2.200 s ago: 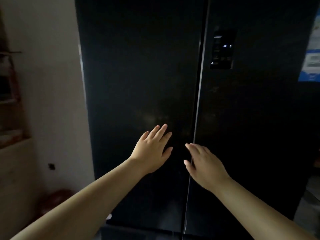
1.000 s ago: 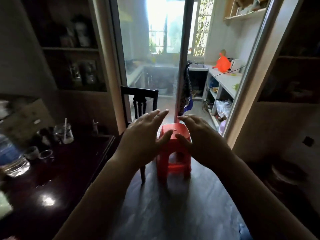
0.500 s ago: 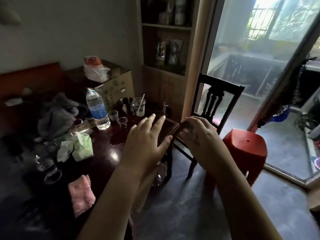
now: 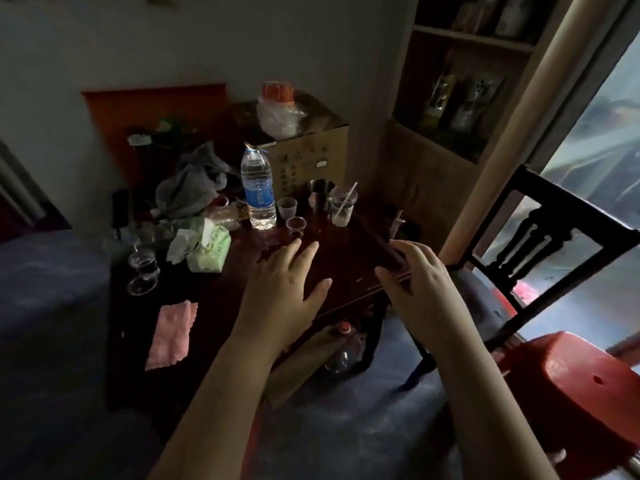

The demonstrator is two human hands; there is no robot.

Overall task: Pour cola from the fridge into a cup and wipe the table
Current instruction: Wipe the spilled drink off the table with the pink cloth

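A dark wooden table (image 4: 221,306) fills the middle of the view. On it stand two small clear cups (image 4: 296,226), a larger plastic cup with a straw (image 4: 342,206) and a metal cup (image 4: 320,194). A pink cloth (image 4: 171,334) lies at the table's near left. My left hand (image 4: 282,289) hovers over the table with fingers spread, holding nothing. My right hand (image 4: 420,271) hangs open over the table's right corner. The fridge and cola are out of view.
A water bottle (image 4: 258,192), green tissue pack (image 4: 207,251), grey cloth (image 4: 194,183) and more clear cups (image 4: 143,271) crowd the table's far and left side. A cardboard box (image 4: 304,157) stands behind. A black chair (image 4: 540,251) and red stool (image 4: 568,393) stand at right. A bottle (image 4: 346,348) lies under the table.
My view has swung from the dark fridge doors, past the glass door and stool, left to the table. Both hands stay raised, open and empty, now over the table's right part.
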